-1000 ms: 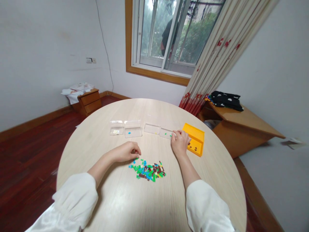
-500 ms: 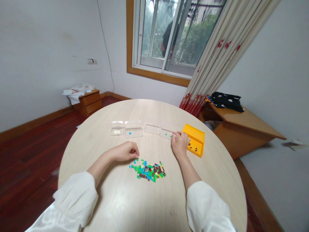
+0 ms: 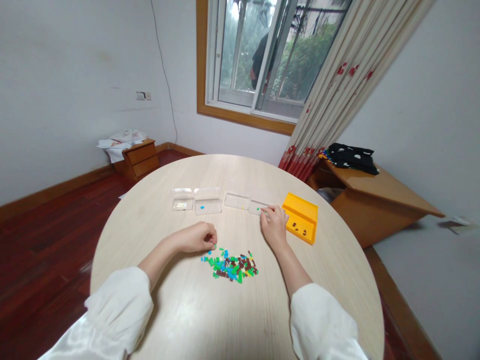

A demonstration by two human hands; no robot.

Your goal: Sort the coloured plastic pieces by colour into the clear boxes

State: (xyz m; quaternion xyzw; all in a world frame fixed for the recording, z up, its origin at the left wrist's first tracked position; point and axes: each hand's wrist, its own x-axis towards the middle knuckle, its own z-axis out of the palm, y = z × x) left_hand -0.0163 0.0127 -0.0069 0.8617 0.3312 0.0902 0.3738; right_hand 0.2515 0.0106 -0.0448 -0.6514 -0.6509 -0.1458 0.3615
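Observation:
Small toy building bricks in green, blue, brown and yellow lie in a loose pile (image 3: 234, 267) on the round table. My left hand (image 3: 197, 236) rests at the pile's upper left edge, its fingers closed in a pinch. A green bit shows at those fingertips; whether it is held or lies beneath them I cannot tell. My right hand (image 3: 274, 226) leans over the near right side of a clear box (image 3: 237, 201), fingers bent together, their grip hidden. Close to its fingertips is a green brick (image 3: 258, 209). The open yellow box (image 3: 300, 204) beside this hand holds several brown bricks.
To the left stand another clear box (image 3: 208, 206) with a blue brick inside and a smaller clear box (image 3: 182, 202) with pale pieces. The round table (image 3: 232, 320) has its far edge near the window wall. A wooden desk (image 3: 390, 200) stands at the right.
My right hand has shifted left, away from the yellow box and further over the clear box. The left hand has barely moved, dipping slightly toward the pile.

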